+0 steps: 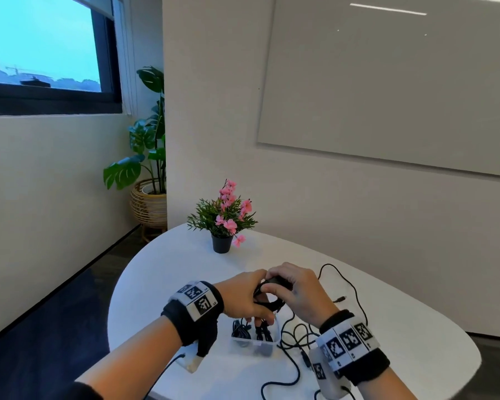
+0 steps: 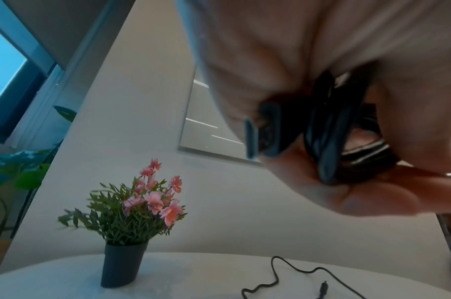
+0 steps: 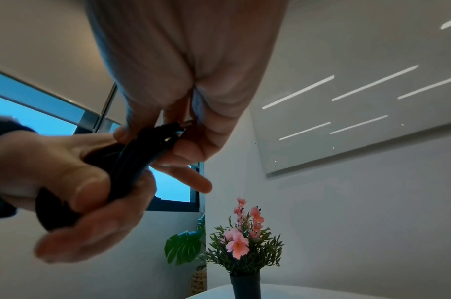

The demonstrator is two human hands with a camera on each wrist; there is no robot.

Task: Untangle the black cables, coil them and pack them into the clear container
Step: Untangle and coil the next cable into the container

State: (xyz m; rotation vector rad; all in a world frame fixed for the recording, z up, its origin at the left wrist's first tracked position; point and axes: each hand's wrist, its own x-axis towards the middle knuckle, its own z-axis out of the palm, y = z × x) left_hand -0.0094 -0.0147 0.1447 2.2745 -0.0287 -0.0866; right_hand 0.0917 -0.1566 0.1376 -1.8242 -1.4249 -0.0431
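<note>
Both hands meet above the white table around a coiled black cable. My left hand grips the coil with thumb and curled fingers. My right hand pinches the cable's plug end at the top of the coil. Just below the hands stands the clear container, with coiled black cables inside. Loose black cables trail over the table to its right, one ending in a small plug.
A small black pot of pink flowers stands at the table's far side. A large potted plant in a wicker basket sits on the floor by the wall. The table's left edge drops to dark floor.
</note>
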